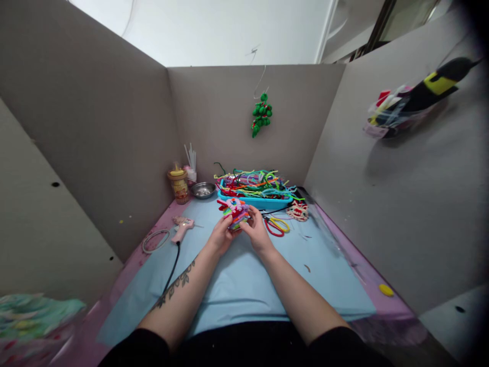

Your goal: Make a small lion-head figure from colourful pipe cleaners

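Note:
A small multicoloured pipe-cleaner figure (pixel 236 210), with red, lilac, orange and green parts, is held up over the blue table cover (pixel 244 275). My left hand (pixel 222 234) grips it from the left, fingers closed around its side. On the other side my right hand (pixel 255 230) holds it between thumb and fingers. Its lower part is partly hidden by my fingers. Just right of my right hand lie scissors with red and yellow handles (pixel 275 229). A pink hot glue gun (pixel 183 228) rests on the cover to the left.
Behind my hands stands a blue tray (pixel 254 201) heaped with pipe cleaners. A metal bowl (pixel 203 190) and a lidded cup (pixel 178 186) are back left. A red-and-white piece (pixel 297 211) lies right of the tray; a yellow disc (pixel 386 290) lies farther right. Grey partitions (pixel 244 117) enclose the table.

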Motion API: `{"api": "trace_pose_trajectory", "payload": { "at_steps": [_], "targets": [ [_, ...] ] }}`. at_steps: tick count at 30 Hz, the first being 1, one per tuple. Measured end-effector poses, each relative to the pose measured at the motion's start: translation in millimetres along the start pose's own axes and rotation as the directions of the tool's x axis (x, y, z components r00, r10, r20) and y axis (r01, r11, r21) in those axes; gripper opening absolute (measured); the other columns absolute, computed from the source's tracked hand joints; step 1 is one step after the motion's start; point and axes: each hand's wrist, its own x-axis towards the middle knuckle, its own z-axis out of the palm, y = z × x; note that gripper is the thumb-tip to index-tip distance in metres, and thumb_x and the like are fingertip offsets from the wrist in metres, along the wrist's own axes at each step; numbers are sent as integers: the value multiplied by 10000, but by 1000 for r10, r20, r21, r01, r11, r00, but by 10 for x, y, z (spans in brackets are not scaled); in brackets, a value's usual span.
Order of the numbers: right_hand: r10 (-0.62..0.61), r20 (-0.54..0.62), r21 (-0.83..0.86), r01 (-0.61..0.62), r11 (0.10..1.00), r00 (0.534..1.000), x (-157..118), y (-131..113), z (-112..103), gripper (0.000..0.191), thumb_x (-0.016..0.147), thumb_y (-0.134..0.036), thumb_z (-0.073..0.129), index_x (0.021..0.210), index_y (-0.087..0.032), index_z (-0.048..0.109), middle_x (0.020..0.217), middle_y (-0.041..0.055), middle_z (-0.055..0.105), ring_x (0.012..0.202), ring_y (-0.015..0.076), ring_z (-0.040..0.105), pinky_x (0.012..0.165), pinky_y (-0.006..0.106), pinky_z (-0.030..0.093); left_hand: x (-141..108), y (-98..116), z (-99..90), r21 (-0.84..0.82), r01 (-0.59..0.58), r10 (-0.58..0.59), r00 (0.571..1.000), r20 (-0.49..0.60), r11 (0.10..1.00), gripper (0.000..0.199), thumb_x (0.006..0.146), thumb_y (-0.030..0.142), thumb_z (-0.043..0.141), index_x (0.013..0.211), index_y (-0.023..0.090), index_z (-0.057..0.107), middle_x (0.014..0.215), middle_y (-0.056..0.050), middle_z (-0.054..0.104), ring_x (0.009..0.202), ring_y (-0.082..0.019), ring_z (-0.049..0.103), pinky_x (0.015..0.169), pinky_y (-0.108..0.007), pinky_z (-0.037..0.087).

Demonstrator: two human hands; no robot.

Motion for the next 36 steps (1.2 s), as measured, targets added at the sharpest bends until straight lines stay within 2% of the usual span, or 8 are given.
{"api": "trace_pose_trajectory", "payload": {
  "at_steps": [6,15,22,26,28,31,33,36],
  "targets": [
    [15,-7,2,-15,1000,1000,0,-16,5,659,667,-347,737,1254,-266,449,1359,114,505,1118,249,581,952,443,494,-20,2,24,22,-23,23,999,-29,999,419,720,316,777,1094,182,643,1069,-77,699,957,-210,654,790,-304,530],
    [22,-23,21,-22,1000,999,-17,-43,31,611,673,-306,718,1221,-250,456,1343,113,519,1092,242,602,974,436,482,-26,-19,66,63,-83,85,996,-31,995,448,684,293,797,1093,187,649,1150,-94,678,1077,-267,620,832,-330,506],
    [39,-6,95,-38,995,999,-8,-65,15,665,636,-361,777,1220,-256,476,1320,108,533,1085,249,587,955,429,468,0,9,3,38,-67,67,998,-1,997,405,712,332,780,1065,183,649,1102,-76,684,988,-215,635,781,-302,525],
    [154,-48,216,-140,966,987,2,-94,-23,635,653,-458,774,1204,-292,505,1311,69,558,1143,247,557,906,390,474,8,66,-48,43,-30,28,999,43,999,452,715,395,773,1091,189,633,1113,-78,677,962,-203,639,745,-288,526],
    [240,-2,285,-230,931,971,6,-113,-45,575,674,-502,755,1168,-304,538,1258,42,599,1131,241,569,851,358,487,-4,107,-59,87,-18,11,996,88,996,501,701,409,782,1118,185,617,1140,-93,666,972,-219,641,740,-297,526],
    [285,174,360,-330,873,943,9,-150,-62,500,668,-501,770,1091,-299,596,1135,14,665,1066,234,611,822,343,498,-21,153,-76,190,-34,2,986,166,981,643,648,384,826,1201,185,565,1190,-123,643,1015,-267,639,783,-343,525],
    [277,254,389,-360,848,927,8,-175,-61,452,662,-461,790,1047,-294,621,1082,4,688,1019,225,633,830,345,500,-10,159,-104,267,-91,44,983,178,959,733,626,356,847,1260,196,516,1238,-135,617,1081,-294,618,857,-383,509],
    [258,279,430,-361,827,925,9,-197,-56,421,651,-372,813,1020,-300,625,1065,-7,695,982,214,644,843,355,500,49,137,-178,384,-198,157,978,134,902,777,618,352,853,1284,204,481,1287,-143,572,1124,-299,596,919,-409,486]
  ]
}}
